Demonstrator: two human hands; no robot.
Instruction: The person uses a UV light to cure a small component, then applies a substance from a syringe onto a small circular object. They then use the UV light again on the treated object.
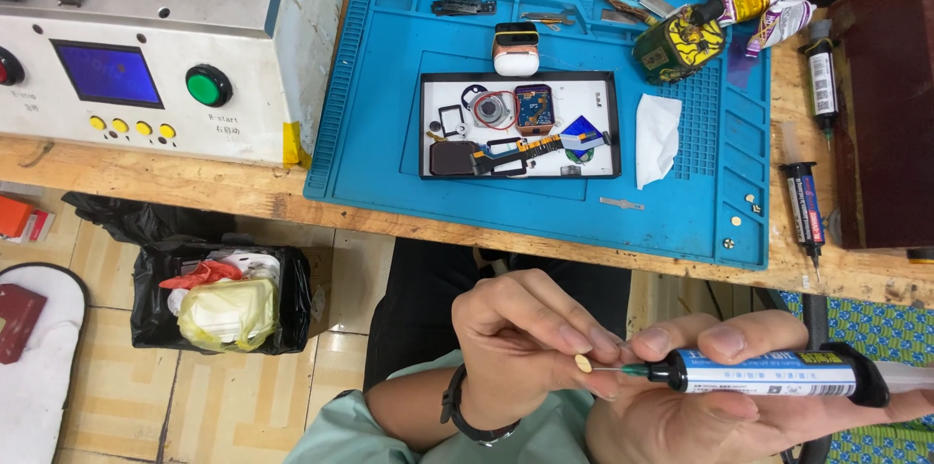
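A small pale disc (583, 363) sits pinched between the fingertips of the left hand (520, 333), held low in front of the person's lap, below the near edge of the surface (389, 216). The fine needle tip of a black glue syringe (769, 374) touches or nearly touches the disc's right side; which of the two cannot be told. The right hand (725, 396) lies under the syringe with its fingers closed around the barrel, the thumb pressed along the top. The left hand's fingers are curled together on the disc, and a dark band circles that wrist. Up on the wooden surface lies a blue work mat (389, 85), and in its middle a shallow black tray (520, 124) with a white floor holds small electronic parts, among them a round ring, a square dark panel and a blue circuit piece. Just right of the tray lies a folded white tissue (657, 138). Two more syringes (806, 206) rest on the bare wood past the mat's right edge. To the left stands a grey machine (146, 36) with a blue screen and a green button, and on the tiled floor below it a bin lined with a black bag (224, 299) holds crumpled waste.
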